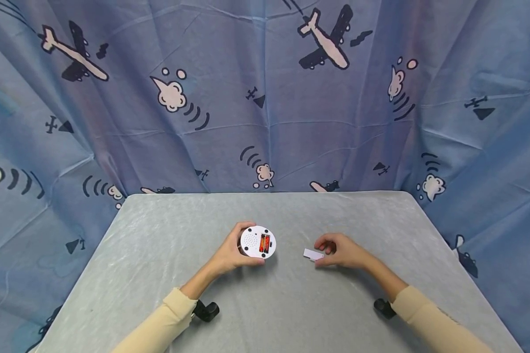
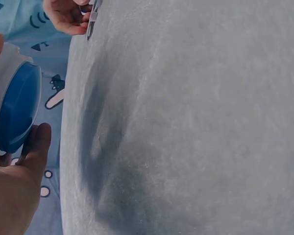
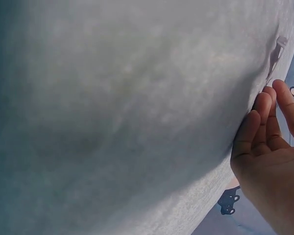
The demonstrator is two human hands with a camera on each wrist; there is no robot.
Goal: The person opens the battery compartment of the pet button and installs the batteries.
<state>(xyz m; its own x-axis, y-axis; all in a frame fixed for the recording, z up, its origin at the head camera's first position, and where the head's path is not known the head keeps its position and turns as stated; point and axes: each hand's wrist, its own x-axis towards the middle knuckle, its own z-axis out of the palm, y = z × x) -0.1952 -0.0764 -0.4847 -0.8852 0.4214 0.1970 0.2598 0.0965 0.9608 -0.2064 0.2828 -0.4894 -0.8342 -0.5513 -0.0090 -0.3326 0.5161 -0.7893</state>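
Observation:
My left hand (image 1: 229, 250) grips a round white battery-powered device (image 1: 251, 249) by its sides, above the table. Its underside faces up in the head view, showing an uncovered battery compartment with two red-and-black batteries (image 1: 264, 243) and several dark feet. In the left wrist view the device's other side is a blue face (image 2: 19, 105). A small white battery cover (image 1: 312, 254) lies on the table to the right. My right hand (image 1: 344, 251) is at that cover, thumb and fingers apart around its near end; whether they touch it I cannot tell.
A grey-white cloth-like surface covers the table (image 1: 168, 225). Behind it and at both sides hangs a blue curtain (image 1: 229, 98) printed with planes and clouds. Black wrist-worn devices (image 1: 206, 311) sit below both forearms.

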